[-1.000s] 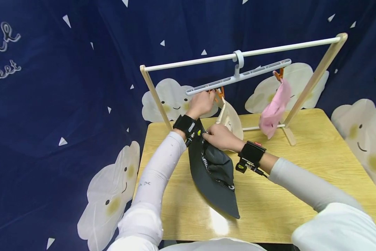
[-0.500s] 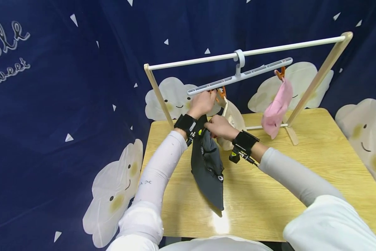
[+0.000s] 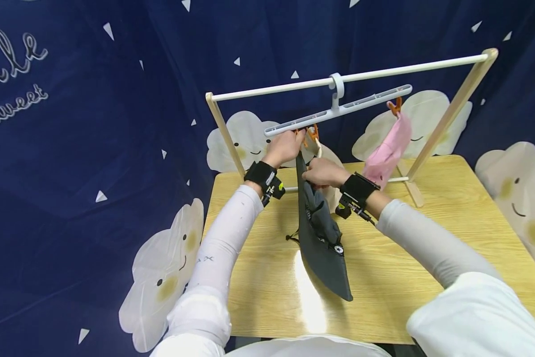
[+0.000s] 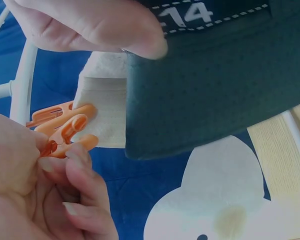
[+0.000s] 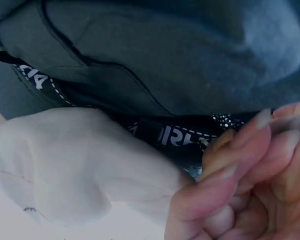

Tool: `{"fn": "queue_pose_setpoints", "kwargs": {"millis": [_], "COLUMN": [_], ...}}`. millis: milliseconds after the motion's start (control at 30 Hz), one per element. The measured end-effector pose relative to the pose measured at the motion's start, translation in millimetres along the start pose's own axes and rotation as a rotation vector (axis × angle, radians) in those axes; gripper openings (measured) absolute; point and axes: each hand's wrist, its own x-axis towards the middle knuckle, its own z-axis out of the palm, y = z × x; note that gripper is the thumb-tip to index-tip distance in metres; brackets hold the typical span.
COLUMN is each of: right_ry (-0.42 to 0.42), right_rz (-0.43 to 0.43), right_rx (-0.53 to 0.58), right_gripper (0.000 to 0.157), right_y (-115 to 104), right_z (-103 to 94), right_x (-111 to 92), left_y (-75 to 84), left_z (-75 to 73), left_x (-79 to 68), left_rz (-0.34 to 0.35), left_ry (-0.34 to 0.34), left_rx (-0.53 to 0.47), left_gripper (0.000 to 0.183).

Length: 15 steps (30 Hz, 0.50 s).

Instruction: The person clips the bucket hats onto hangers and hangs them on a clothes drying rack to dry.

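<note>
My left hand (image 3: 285,147) is at the left end of the grey hanger (image 3: 366,102), pinching an orange clip (image 4: 70,131) whose two tips stand apart. A dark grey bucket hat (image 3: 321,243) with a lettered band hangs from my right hand (image 3: 325,172), which grips it near the brim's upper end. In the left wrist view, that brim edge lies just right of the clip's tips. Behind it a second orange clip (image 3: 313,133) holds a cream hat (image 5: 65,160), partly hidden by my right hand and the dark hat.
The hanger hooks over the white rail (image 3: 410,68) of a wooden stand (image 3: 455,109). A pink hat (image 3: 390,148) hangs from another orange clip (image 3: 396,106) at the right end. Beneath is a wooden table (image 3: 450,248), with a dark blue cloud-patterned curtain (image 3: 151,74) behind.
My right hand has raised the dark hat toward the hanger and then shifted it right, turning its brim more edge-on. A cord now shows beside the brim. My left hand stays at the clip.
</note>
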Motion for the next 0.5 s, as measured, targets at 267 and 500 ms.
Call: {"fn": "queue_pose_setpoints", "kwargs": {"millis": [267,500], "right_ry": [0.0,-0.026], "right_rz": [-0.003,0.031], "right_rx": [-0.126,-0.159], "right_gripper": [0.039,0.034], "right_y": [-9.0,-12.2], "right_z": [-22.9,-33.4], "right_x": [-4.9,-8.6], "left_y": [-0.3,1.5], "left_z": [-7.4,-1.4], "left_x": [1.9,-3.4], "left_rz": [-0.008,0.013], "left_ry": [-0.032,-0.023], "left_rx": [-0.004,0.013], "left_gripper": [0.06,0.056]}}
